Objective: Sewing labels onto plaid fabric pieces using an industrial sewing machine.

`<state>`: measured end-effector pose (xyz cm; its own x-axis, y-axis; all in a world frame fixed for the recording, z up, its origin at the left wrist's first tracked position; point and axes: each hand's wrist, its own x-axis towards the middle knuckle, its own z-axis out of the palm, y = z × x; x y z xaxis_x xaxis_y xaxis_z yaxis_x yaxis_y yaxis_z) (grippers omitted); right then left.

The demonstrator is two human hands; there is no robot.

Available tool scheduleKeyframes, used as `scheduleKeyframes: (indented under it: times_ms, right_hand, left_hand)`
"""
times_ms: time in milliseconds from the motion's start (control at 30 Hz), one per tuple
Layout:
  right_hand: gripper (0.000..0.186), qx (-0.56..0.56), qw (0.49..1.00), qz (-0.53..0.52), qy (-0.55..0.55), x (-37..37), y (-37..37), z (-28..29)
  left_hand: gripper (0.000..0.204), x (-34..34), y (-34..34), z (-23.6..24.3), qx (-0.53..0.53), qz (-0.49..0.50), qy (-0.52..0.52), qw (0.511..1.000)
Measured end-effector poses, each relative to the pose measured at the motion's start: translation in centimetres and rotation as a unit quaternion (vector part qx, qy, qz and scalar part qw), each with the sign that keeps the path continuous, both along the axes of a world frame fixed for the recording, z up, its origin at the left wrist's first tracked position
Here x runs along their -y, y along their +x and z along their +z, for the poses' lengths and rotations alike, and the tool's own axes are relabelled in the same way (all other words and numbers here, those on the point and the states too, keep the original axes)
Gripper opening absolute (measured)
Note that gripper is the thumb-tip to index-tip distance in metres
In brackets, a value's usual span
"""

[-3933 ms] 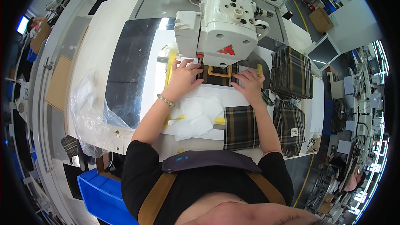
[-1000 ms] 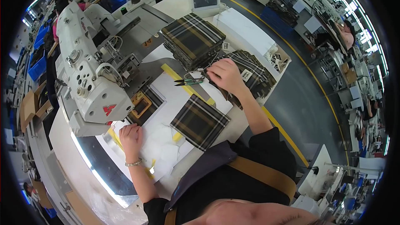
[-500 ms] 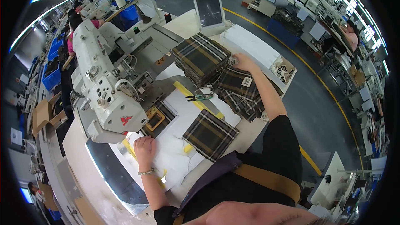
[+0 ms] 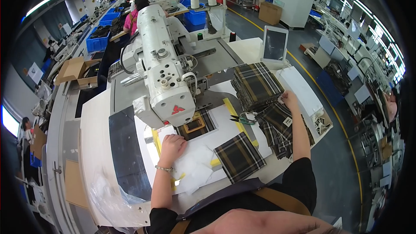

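My left hand [image 4: 172, 148] rests loosely curled on the white work surface, with nothing seen in it. It lies beside a plaid fabric piece [image 4: 209, 121] under the sewing machine's tan rectangular frame [image 4: 193, 125]. My right hand [image 4: 290, 99] is pinched at the near right corner of a tall stack of plaid pieces [image 4: 259, 84]. What its fingertips hold is too small to make out. Below that hand, more plaid pieces [image 4: 277, 125] lie in a loose heap, one with a white label [image 4: 287, 122]. A single plaid square [image 4: 239, 157] lies flat in front of me.
The white sewing machine head [image 4: 167, 80] rises at centre left. Green-handled thread snips [image 4: 243, 120] lie near the stack. A tablet-like screen [image 4: 275, 44] stands behind. A white box of labels [image 4: 321, 123] sits at the right edge. Clear plastic [image 4: 110, 201] lies at lower left.
My view has swung left, so everything sits further right in the picture. My right hand stays at the stack's corner, its fingers now drawn closer together. My left hand keeps its place.
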<state>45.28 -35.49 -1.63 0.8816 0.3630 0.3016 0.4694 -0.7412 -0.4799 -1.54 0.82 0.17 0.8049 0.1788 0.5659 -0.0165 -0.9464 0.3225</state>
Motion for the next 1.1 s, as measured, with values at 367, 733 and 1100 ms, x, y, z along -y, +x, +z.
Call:
scheduleKeyframes:
  times_ms: [367,733,1100]
  right_hand:
    - [0.013,0.093,0.919,0.068,0.378,-2.6,-13.4,8.9]
    - [0.022,-0.398,0.714,0.537,0.211,-16.5,-31.7,5.2]
    - [0.028,-0.691,0.528,0.462,0.175,-23.9,-27.8,2.0]
  left_hand:
    - [0.004,-0.3,0.0,-0.3,-0.018,-0.01,0.006,1.0]
    - [0.008,-0.4,-0.4,-0.6,-0.014,-0.004,-0.022,1.0]
    - [0.036,0.6,-0.8,1.6,-0.079,-0.002,-0.063,0.995]
